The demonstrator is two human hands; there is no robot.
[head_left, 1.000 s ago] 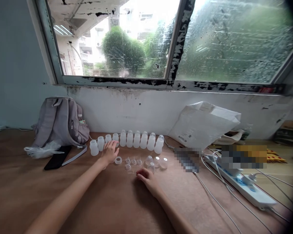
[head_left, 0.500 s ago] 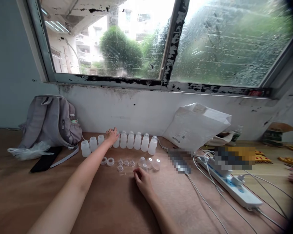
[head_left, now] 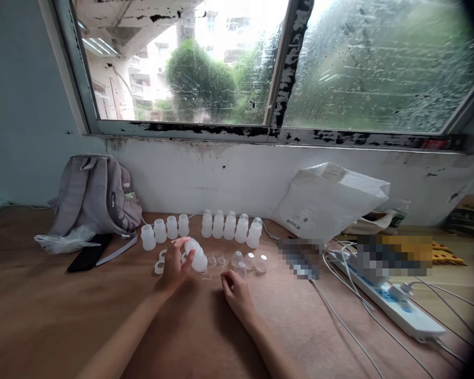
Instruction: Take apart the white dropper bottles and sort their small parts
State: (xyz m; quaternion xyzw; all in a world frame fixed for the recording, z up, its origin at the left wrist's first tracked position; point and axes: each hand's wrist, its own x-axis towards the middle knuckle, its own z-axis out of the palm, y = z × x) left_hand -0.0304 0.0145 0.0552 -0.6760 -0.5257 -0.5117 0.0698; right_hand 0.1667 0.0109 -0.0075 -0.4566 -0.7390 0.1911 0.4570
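The fingers [head_left: 178, 243] and thumb of the left hand [head_left: 175, 267] are clamped on a frosted bottle [head_left: 197, 257], which lies just to their right, its top tilted toward the fingertips and its base down to the right, in front of the back row. The right hand [head_left: 237, 292] rests on the table [head_left: 197, 326], fingers curled inward near the thumb; whether the tips meet or pinch anything, I cannot tell. Close beyond its knuckles is a group of four clear domed caps [head_left: 261, 264]. Pale rings [head_left: 159, 267] sit just beside the left hand, partly hidden by it, and small clear nipple pieces [head_left: 221, 260] lie between the held bottle and the caps. Farther back, four uncapped bottles [head_left: 148, 238] stand upright on the left and five capped bottles [head_left: 229, 226] on the right, with a gap between the two groups. Outermost are a grey backpack [head_left: 90, 197] at left, a white bag [head_left: 332, 197] leaning against the wall, and a power strip [head_left: 414, 316] with cables at right.
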